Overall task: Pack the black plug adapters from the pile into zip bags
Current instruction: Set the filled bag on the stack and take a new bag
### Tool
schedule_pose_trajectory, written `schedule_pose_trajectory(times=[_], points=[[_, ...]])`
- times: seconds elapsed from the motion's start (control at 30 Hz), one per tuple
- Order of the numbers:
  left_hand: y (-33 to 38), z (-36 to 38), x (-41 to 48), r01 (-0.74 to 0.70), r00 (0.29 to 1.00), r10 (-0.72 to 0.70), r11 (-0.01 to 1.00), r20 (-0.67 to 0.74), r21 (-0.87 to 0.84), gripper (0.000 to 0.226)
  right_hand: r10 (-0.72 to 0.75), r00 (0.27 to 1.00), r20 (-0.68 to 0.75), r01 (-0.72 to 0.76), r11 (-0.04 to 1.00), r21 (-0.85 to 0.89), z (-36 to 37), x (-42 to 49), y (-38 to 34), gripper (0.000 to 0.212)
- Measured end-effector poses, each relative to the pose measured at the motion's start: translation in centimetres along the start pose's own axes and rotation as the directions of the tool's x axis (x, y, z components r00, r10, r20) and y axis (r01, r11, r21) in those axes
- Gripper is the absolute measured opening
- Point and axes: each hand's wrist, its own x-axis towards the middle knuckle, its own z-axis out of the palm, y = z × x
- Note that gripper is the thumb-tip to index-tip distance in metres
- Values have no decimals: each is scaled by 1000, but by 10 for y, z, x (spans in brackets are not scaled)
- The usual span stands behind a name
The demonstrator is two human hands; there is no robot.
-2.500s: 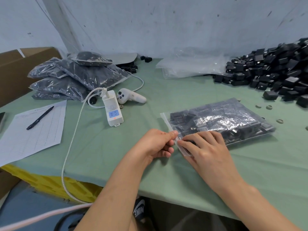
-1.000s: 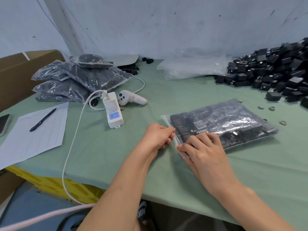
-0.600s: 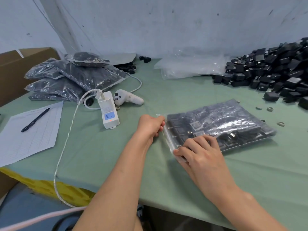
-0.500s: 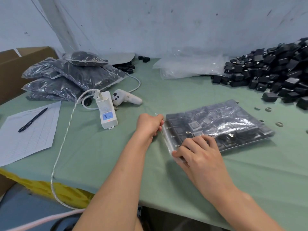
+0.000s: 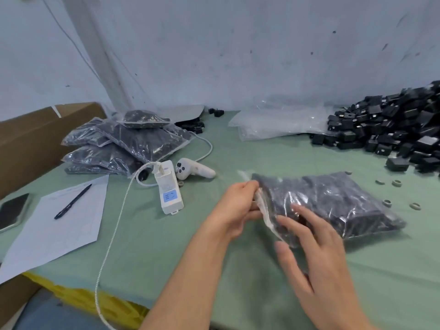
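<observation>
Nearby, power strip (image 5: pixel 168 186) and controller (image 5: pixel 195 171) lie left of zip bag (image 5: pixel 333 201).

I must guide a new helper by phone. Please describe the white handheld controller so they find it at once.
Find the stack of filled clear plastic bags on the green table's left. Just right lies a white power strip; beside it, the curved white handheld controller alone has small dark buttons.

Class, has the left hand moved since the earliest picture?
Yes. The left hand slid away from the person, now level with the power strip's near end.
</observation>
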Motion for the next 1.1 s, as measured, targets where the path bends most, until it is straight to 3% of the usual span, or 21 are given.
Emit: schedule_pose_trajectory(times=[0.03, 0.07, 0.13, 0.2, 0.27, 0.37, 0.43, 0.5, 0.57, 0.63, 0.7, 0.77, 0.87, 0.97, 1.03, 1.1], points=[[19, 7, 2, -46, 999, 46, 998, -1, -50, 35, 192, 980, -55, -184, 975, 124, -2, 2, -7, 43], [40, 13, 7, -96, 995, 96, 993, -11, -73, 36, 405, 911, -76, -371, 887, 276, -2, 7, -15, 49], [86, 25, 15, -191, 982, 191, 980, -12, -62, 35, 696, 718, 21, -595, 598, 537, 5, 32, -32, 63], [129, 32, 22, -271, 962, 270, 963, -35, -15, 30, 751, 649, 120, -589, 397, 704, 18, 77, -46, 82], [170, 23, 30, -392, 914, 391, 920, -103, 12, 33, 726, 667, 164, -530, 309, 789, 33, 141, -65, 76], [230, -29, 42, -585, 750, 562, 810, -348, 49, 37, 572, 807, 146, -430, 401, 809, 61, 238, -96, 58], [260, -82, 57, -661, 618, 591, 748, -518, 66, 36, 441, 888, 132, -362, 489, 794, 84, 278, -104, 52], [272, -135, 77, -677, 539, 578, 730, -613, 93, 34, 361, 921, 149, -343, 566, 750, 108, 296, -101, 51], [264, -186, 103, -580, 541, 504, 803, -673, 136, 31, 301, 943, 142, -309, 638, 705, 130, 288, -82, 50], [236, -234, 128, -373, 563, 363, 913, -742, 164, 27, 301, 942, 145, -320, 685, 655, 155, 265, -45, 43], [199, -272, 146, -165, 552, 236, 971, -800, 173, 18, 391, 902, 182, -416, 677, 607, 174, 236, 2, 38], [166, -292, 167, -50, 540, 161, 986, -826, 159, 26, 523, 831, 192, -525, 620, 584, 190, 214, 48, 33], [145, -296, 183, -10, 526, 165, 982, -834, 188, 29, 663, 731, 162, -569, 460, 682, 197, 210, 82, 30], [143, -288, 187, 68, 548, 185, 962, -815, 264, 27, 717, 659, 225, -594, 314, 740, 197, 214, 86, 28], [148, -275, 184, 150, 609, 112, 956, -785, 252, 29, 732, 602, 319, -597, 147, 789, 191, 216, 87, 25], [155, -257, 186, 304, 590, 147, 870, -794, 387, 35, 724, 537, 433, -578, -58, 814, 177, 220, 94, 19]])
